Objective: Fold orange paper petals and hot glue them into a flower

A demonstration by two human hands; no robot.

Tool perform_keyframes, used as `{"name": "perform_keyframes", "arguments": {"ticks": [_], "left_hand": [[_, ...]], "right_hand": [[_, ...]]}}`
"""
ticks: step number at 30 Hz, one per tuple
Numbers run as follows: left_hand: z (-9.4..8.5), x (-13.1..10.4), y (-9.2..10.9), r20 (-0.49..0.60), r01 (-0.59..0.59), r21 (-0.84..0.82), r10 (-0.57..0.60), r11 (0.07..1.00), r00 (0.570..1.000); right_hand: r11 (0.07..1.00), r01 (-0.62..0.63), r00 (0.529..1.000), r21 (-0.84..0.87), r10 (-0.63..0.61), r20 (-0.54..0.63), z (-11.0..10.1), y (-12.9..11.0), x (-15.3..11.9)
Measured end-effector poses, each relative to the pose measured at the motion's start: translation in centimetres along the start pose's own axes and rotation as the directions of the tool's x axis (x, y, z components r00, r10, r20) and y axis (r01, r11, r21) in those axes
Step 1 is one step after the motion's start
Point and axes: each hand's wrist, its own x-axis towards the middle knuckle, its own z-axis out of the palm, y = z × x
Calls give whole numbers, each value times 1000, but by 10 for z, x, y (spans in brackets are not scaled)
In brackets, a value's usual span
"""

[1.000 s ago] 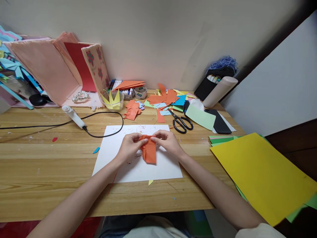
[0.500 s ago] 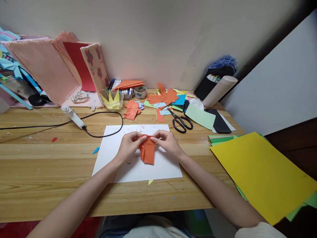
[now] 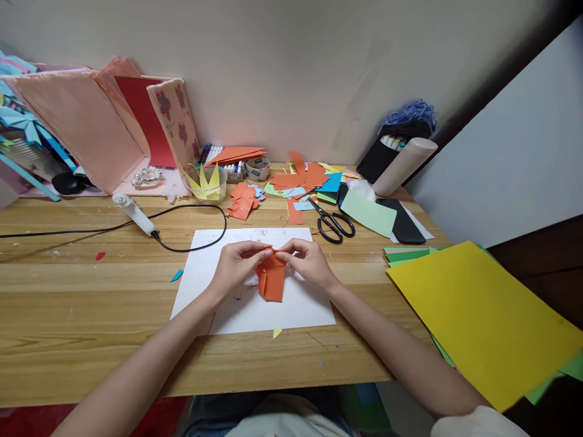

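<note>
Both hands pinch the top edge of a folded piece of orange paper (image 3: 272,282), which hangs toward me over a white sheet (image 3: 228,318). My left hand (image 3: 237,266) grips its upper left corner between thumb and fingers. Close beside it, my right hand (image 3: 306,262) grips the upper right part the same way. The fingertips nearly meet and hide the top fold. Creases run down the paper's left side. Small coloured marks dot the white sheet beneath.
Black-handled scissors (image 3: 334,223) lie behind my right hand, near orange paper scraps (image 3: 303,177). A white glue gun (image 3: 134,213) with a black cord rests at left. Yellow paper (image 3: 483,321) overhangs the table at right. A plastic cup (image 3: 207,185) holds a yellow paper piece.
My left fingers have slid slightly right along the top edge, closer to my right fingertips. The orange paper stays in both hands, almost unmoved.
</note>
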Motion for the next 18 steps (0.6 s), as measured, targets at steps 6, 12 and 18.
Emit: {"name": "perform_keyframes", "arguments": {"ticks": [6, 12, 18], "left_hand": [[-1, -2, 4, -30, -27, 93, 30, 995, 999], [3, -4, 2, -55, -24, 124, 31, 992, 998], [6, -5, -1, -39, -91, 200, 101, 976, 994]], "right_hand": [[1000, 7, 1000, -6, -7, 12, 1, 0, -2], [997, 61, 997, -48, -59, 50, 3, -3, -2], [994, 89, 994, -68, -84, 64, 7, -3, -4]]}}
